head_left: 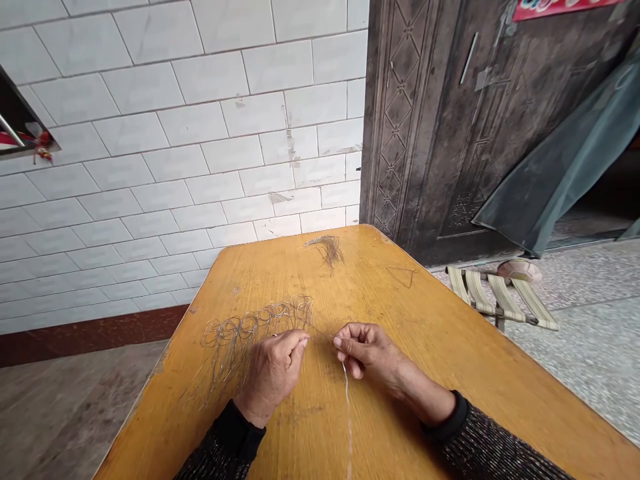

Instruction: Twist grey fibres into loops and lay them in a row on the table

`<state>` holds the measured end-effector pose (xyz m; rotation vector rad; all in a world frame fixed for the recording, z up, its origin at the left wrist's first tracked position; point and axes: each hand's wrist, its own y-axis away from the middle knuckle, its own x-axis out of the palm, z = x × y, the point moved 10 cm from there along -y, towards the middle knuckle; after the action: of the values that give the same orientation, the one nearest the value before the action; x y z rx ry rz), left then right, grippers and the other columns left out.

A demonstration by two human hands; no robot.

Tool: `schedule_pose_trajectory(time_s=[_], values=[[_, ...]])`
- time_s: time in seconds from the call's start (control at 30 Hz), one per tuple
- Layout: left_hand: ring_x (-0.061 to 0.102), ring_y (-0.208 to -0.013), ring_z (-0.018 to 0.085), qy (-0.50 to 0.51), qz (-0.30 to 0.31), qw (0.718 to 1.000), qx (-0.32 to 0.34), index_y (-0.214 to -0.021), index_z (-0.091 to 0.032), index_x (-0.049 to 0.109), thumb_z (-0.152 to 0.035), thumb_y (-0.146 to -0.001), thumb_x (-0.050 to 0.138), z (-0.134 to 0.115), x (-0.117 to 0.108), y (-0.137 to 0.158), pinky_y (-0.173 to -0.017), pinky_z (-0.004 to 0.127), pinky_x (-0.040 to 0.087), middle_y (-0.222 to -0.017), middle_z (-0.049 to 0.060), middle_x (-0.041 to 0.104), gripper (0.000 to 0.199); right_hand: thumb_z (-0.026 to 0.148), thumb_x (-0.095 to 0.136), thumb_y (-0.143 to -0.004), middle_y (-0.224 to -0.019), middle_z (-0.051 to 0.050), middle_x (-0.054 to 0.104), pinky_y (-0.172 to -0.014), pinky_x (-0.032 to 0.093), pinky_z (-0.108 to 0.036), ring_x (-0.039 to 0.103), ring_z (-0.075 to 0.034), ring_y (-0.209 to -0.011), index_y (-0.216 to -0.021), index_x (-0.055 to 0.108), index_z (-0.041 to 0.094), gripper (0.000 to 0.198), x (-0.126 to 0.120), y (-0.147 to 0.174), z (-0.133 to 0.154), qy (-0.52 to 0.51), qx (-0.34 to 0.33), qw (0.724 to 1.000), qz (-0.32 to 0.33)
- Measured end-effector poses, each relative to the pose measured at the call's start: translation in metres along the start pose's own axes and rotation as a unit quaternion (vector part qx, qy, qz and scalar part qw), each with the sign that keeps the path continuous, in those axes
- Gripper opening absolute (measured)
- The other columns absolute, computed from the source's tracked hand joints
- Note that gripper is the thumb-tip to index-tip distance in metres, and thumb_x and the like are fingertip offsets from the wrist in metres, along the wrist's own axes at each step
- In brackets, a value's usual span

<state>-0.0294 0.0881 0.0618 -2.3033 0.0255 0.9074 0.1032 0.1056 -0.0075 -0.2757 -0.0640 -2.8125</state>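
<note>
Over the middle of the wooden table point(280, 270), my left hand point(277, 367) is closed in a pinch on a thin dark wire point(320, 335). The wire stretches across a short gap to my right hand point(367, 348), whose thumb and index finger are pinched on it too. From below my right hand a pale, shiny strand point(348, 407) runs down toward the near edge; whether it joins the wire is hidden by the fingers. Beside and behind my left hand lies a row of several looped thin wires point(249, 323), their tails fanning toward me.
A bunch of loose wires point(327, 250) lies near the table's far end. One bent wire point(401, 275) is at the right. A white tiled wall point(215, 147) and a dark door point(450, 133) stand behind. A strap-seat folding stool point(500, 297) is on the floor to the right.
</note>
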Motion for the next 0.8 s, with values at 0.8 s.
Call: schedule_pose_trajectory(time_s=[0.8], values=[[0.045,-0.114,0.024,-0.149,-0.179,0.968,0.097,-0.122,-0.016,0.041,-0.014,-0.083,0.042,-0.03,-0.04,0.01,-0.092,0.042,0.042,-0.121,0.014,0.047,0.039,0.037,0.064,-0.068,-0.04,0.003,0.05,-0.036,0.031,-0.018,0.039,-0.004,-0.031,-0.053,0.052,0.014,0.03,-0.055,-0.045,0.057,0.127,-0.054,0.982,-0.126]])
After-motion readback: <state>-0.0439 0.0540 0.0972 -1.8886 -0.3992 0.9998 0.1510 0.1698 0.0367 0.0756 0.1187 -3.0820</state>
